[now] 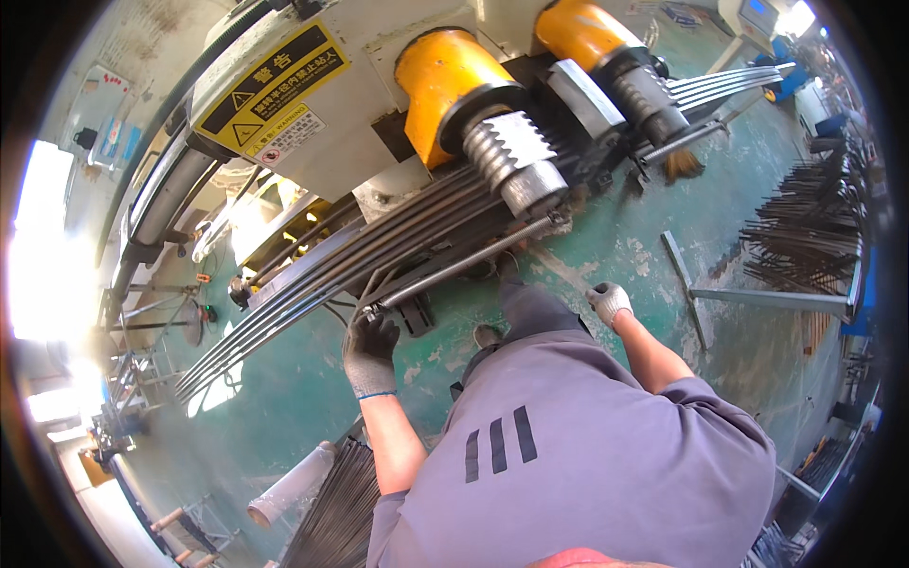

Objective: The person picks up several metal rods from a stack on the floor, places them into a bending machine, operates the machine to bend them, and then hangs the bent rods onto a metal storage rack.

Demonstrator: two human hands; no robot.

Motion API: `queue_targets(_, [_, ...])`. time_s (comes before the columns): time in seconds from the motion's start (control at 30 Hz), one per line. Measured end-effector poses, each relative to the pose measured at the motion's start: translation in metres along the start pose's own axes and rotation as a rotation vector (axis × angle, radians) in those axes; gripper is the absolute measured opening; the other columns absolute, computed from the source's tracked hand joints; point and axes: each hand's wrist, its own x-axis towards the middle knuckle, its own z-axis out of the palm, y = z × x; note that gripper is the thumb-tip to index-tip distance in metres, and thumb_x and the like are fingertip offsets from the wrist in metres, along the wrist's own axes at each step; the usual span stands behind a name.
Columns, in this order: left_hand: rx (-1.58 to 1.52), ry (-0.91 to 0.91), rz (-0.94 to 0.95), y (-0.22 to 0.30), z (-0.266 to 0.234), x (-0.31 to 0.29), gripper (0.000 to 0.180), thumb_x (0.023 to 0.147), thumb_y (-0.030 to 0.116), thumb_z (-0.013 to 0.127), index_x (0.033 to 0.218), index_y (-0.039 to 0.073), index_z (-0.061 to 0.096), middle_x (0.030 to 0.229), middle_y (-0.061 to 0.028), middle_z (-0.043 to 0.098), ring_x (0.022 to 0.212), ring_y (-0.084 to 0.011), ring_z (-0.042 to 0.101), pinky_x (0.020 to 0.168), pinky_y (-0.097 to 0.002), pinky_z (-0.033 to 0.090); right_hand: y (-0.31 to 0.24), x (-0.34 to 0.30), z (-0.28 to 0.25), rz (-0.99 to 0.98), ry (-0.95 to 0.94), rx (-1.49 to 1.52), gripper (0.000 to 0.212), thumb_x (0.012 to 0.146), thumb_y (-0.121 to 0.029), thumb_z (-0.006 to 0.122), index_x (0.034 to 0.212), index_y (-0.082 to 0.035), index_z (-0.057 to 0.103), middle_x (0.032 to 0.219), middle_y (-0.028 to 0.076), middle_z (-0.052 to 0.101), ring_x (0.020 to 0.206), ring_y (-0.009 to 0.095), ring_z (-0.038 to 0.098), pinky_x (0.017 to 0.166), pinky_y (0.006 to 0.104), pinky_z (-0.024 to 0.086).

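My left hand (371,352), in a grey glove with dark, grimy fingers, is raised at the near left end of a shiny round rod (464,264). Its fingers are curled together beside the rod's end and some thin bent strips; what lies inside them is hidden. Several long metal bars (350,248) lie side by side along the machine, just beyond that hand. My right hand (608,301), in a pale glove, hangs apart from the machine over the green floor. Its fingers are curled in, and nothing shows in them.
Two orange machine heads (454,80) with thick ribbed metal shafts overhang the bars. A yellow warning label (275,90) marks the pale housing. Dark rods are piled on a rack (772,299) at right. A wrapped roll (292,485) and a bundle of thin rods (333,511) lie lower left.
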Motion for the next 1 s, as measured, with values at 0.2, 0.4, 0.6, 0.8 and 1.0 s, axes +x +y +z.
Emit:
queue_targets(0.2, [1.003,-0.272,0.343,0.001,-0.010,-0.015,0.036,0.105,0.040,0.059,0.120,0.008,0.065,0.118,-0.0139,0.069,0.109,-0.0345,0.065,0.096,-0.0507,0.053,-0.064,-0.034,-0.032,-0.208,0.127,0.351,0.031,0.094,-0.024,0.070,0.108,0.003,0.075,0.088,0.010,0.076,0.080,0.016,0.069,0.078,0.0321,0.054])
queue_targets(0.4, [1.518,-0.225,1.049,-0.122,0.006,-0.028,0.054,0.107,0.050,0.056,0.131,0.002,0.059,0.129,-0.0190,0.064,0.117,-0.0377,0.062,0.105,-0.0553,0.050,-0.193,-0.058,-0.085,-0.596,0.358,0.754,0.030,0.098,-0.018,0.070,0.121,0.002,0.071,0.105,0.008,0.074,0.096,0.013,0.066,0.087,0.0300,0.052])
queue_targets(0.6, [1.627,-0.406,1.093,-0.187,0.027,-0.022,0.055,0.109,0.050,0.052,0.148,0.011,0.053,0.140,-0.0149,0.059,0.125,-0.0342,0.058,0.108,-0.0526,0.048,-0.251,-0.041,-0.097,-0.651,0.259,1.160,0.034,0.103,-0.018,0.065,0.129,0.004,0.066,0.117,0.008,0.071,0.105,0.017,0.062,0.097,0.0318,0.049])
queue_targets(0.8, [1.470,-0.420,1.147,-0.215,0.029,-0.007,0.046,0.110,0.042,0.052,0.146,0.013,0.056,0.137,-0.0145,0.063,0.123,-0.0330,0.061,0.106,-0.0508,0.050,-0.266,-0.025,-0.105,-0.561,0.101,1.413,0.042,0.107,-0.033,0.064,0.132,0.001,0.066,0.117,0.003,0.068,0.102,0.013,0.060,0.091,0.0296,0.050])
queue_targets(1.0, [1.735,-0.616,1.257,-0.242,0.044,-0.019,0.050,0.108,0.036,0.058,0.144,0.001,0.055,0.134,-0.0172,0.063,0.123,-0.0327,0.061,0.108,-0.0495,0.048,-0.273,-0.015,-0.111,-0.525,0.097,1.435,0.042,0.109,-0.028,0.058,0.131,0.007,0.064,0.122,0.009,0.068,0.103,0.019,0.059,0.096,0.0323,0.047])
